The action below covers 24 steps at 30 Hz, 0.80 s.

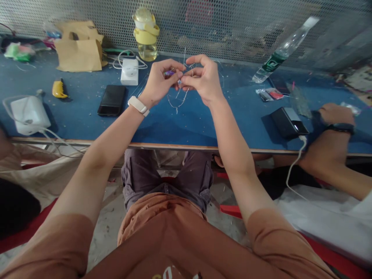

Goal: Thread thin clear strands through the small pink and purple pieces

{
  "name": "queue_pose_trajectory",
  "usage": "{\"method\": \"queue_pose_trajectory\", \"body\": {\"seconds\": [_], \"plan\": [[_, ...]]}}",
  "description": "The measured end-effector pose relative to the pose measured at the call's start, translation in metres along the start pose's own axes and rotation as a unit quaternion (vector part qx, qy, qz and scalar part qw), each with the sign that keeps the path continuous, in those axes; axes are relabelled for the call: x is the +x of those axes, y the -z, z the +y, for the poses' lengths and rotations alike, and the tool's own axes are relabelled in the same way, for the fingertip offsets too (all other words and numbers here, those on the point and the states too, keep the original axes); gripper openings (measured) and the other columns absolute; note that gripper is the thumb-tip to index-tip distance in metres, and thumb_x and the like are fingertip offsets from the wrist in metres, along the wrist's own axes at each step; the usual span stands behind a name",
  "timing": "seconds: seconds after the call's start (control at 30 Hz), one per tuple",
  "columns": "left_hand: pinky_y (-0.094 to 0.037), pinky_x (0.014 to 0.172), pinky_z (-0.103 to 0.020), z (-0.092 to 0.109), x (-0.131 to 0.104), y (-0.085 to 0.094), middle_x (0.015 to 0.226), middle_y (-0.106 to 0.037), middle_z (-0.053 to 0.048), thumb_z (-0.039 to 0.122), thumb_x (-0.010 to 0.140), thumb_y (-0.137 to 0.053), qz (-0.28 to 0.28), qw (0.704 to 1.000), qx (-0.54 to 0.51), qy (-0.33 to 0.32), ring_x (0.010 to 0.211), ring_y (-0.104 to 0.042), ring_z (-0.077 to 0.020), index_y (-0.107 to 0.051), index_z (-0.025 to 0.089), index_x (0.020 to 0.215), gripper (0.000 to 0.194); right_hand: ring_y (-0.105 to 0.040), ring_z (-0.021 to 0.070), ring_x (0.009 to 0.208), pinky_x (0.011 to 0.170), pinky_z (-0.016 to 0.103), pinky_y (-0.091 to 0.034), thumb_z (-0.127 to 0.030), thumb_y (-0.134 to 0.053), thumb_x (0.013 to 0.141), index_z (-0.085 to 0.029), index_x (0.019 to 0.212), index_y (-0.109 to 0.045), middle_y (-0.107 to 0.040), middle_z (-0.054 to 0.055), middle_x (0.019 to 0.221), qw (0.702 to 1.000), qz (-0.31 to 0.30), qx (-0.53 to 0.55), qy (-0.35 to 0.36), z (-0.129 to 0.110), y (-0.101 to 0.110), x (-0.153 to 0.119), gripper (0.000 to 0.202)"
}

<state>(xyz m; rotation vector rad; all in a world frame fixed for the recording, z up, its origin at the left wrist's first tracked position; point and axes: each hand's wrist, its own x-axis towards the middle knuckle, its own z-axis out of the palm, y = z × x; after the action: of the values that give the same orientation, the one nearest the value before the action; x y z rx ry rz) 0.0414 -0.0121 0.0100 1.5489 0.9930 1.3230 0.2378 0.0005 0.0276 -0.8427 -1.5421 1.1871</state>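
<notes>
Both my hands meet over the blue bench, pinching a piece of thin silvery wire bent into a loop. My left hand, with a pale band on its wrist, is closed on the wire work; a small purple piece shows by its fingers. Thumb and fingers of my right hand pinch the same work from the other side. A small light-blue bit sits between the fingertips. One wire end sticks straight up above the hands, and the loop hangs below them. The fingers hide the exact joint.
Behind stand a yellow-capped bottle and a perforated metal screen. Left lie a black phone, white charger, yellow cutter and brown paper bag. Right are a water bottle, a dark power bank and another person's hand.
</notes>
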Motion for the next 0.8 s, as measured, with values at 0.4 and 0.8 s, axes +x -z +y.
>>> {"method": "queue_pose_trajectory", "body": {"seconds": [0.4,0.8], "plan": [[-0.060,0.111,-0.050,0.001,-0.002,0.000,0.071,-0.070,-0.002,0.063,0.103,-0.083,-0.043,0.999,0.009,0.006,0.135,-0.070,-0.0308,-0.080,0.045,0.118,0.024,-0.085,0.0224,0.083,0.076,0.035,-0.074,-0.027,-0.111,0.072,-0.035,0.114,-0.057,-0.076,-0.009,0.077,1.000,-0.003,0.008,0.006,-0.003,0.001,-0.002,0.069],[-0.065,0.094,-0.047,-0.008,0.004,0.004,0.085,-0.079,0.001,0.069,0.098,-0.088,-0.030,0.997,0.028,-0.072,0.103,-0.075,-0.0247,-0.081,0.042,0.109,0.030,-0.087,0.0254,0.084,0.080,0.039,-0.076,-0.058,-0.109,0.079,-0.036,0.129,-0.057,-0.078,-0.006,0.081,0.997,0.006,-0.040,0.066,0.000,0.000,-0.003,0.075]]}}
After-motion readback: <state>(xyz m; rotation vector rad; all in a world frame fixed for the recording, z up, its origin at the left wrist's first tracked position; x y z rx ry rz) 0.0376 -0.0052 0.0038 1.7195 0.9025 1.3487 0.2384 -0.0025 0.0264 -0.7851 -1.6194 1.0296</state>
